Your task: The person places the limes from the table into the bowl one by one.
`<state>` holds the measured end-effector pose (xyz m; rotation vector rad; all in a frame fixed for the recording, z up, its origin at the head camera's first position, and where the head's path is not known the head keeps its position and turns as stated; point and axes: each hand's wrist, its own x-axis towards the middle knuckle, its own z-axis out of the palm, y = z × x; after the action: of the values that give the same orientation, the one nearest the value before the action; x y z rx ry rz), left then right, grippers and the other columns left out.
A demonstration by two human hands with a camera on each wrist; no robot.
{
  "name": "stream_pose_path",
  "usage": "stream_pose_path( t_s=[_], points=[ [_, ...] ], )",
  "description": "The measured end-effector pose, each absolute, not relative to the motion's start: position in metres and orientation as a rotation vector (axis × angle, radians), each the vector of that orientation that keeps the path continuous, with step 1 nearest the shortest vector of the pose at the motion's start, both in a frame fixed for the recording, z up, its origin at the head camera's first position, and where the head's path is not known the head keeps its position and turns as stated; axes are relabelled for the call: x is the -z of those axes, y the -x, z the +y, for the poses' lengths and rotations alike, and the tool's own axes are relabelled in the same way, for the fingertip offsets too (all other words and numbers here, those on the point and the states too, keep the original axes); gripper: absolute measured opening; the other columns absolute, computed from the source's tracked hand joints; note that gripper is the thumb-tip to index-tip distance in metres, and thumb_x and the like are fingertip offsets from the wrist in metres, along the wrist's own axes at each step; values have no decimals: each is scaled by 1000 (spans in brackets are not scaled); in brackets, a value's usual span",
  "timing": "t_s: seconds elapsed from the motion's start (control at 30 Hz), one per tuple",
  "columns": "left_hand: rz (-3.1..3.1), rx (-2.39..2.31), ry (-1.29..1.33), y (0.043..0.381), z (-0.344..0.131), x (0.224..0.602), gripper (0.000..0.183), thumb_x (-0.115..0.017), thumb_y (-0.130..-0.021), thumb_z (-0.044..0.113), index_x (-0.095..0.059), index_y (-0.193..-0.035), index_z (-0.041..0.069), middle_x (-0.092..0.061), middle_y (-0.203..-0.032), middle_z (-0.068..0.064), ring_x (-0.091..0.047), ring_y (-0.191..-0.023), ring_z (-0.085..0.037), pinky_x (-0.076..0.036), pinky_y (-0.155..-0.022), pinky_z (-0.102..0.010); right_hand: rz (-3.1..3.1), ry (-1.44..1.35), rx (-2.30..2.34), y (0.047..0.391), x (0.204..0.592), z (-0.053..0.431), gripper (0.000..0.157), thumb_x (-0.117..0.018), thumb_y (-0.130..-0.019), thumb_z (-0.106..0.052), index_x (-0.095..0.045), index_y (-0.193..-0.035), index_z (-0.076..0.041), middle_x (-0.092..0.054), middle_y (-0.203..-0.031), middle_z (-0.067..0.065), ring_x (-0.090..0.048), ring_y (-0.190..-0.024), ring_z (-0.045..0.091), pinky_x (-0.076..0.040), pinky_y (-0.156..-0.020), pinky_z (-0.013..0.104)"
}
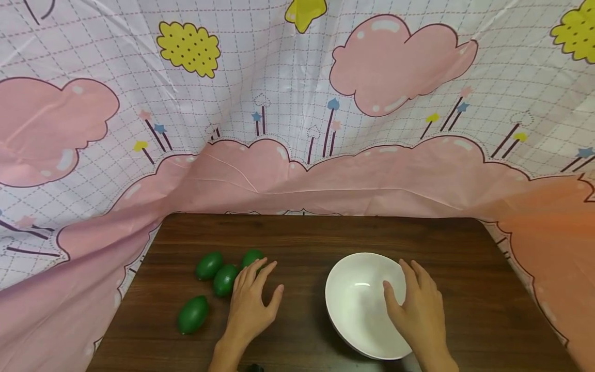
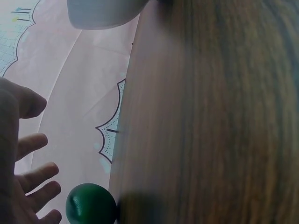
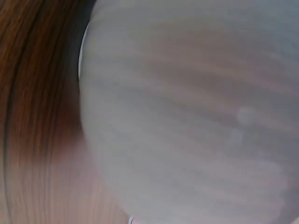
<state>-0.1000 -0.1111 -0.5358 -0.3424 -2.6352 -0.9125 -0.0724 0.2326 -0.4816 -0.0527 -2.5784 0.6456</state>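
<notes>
My left hand hovers over the table with fingers spread and holds nothing. Beside its fingertips lies a green lime, partly hidden by them in the head view. The left wrist view shows a lime close to the fingers. Left of that hand lie more limes, a middle lime, a far lime and a nearer lime. At the right is a white bowl with nothing in it. My right hand covers its right rim, thumb over the inside, fingers extended; contact is unclear.
The dark wooden table ends at the back against a patterned cloth with pink clouds, which also hangs at both sides. In the right wrist view, the bowl's pale outer wall fills most of the picture.
</notes>
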Motion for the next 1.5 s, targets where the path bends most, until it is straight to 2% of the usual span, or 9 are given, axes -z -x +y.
stream_pose_path(
  t_s=[0.33,0.6,0.93,1.17,1.5],
  points=[
    [-2648,895,329,101,-120,539,54,-73,-98,35,-61,-148,18,-54,-157,-13,-48,-147,-44,-35,-122,-69,-2655,175,-672,71,483,249,65,-77,-92,-22,-55,-145,8,-55,-140,40,-56,-121,63,-48,-92,77],
    [-2659,884,326,99,-126,544,55,-73,-99,34,-60,-149,18,-53,-157,-14,-48,-147,-43,-34,-124,-68,-2765,349,-740,70,489,256,72,-70,-98,-32,-46,-151,11,-51,-142,44,-54,-124,65,-49,-94,78],
    [-2643,906,294,99,-134,545,55,-72,-100,33,-57,-151,18,-50,-158,-14,-47,-146,-44,-35,-120,-73,-2818,405,-783,70,493,259,68,-66,-101,-34,-50,-147,14,-56,-137,42,-60,-118,64,-51,-93,76],
    [-2616,883,286,101,-138,546,63,-74,-98,33,-52,-154,14,-48,-159,-17,-50,-142,-44,-37,-121,-67,-2811,371,-821,68,493,263,55,-65,-100,-27,-59,-136,13,-64,-126,40,-67,-108,60,-55,-86,72],
    [-2609,857,277,103,-144,544,64,-74,-98,31,-51,-155,13,-48,-158,-20,-46,-144,-46,-28,-125,-70,-2852,435,-892,65,489,269,49,-60,-101,-26,-61,-135,10,-66,-125,38,-67,-108,57,-54,-88,69]
  ],
)
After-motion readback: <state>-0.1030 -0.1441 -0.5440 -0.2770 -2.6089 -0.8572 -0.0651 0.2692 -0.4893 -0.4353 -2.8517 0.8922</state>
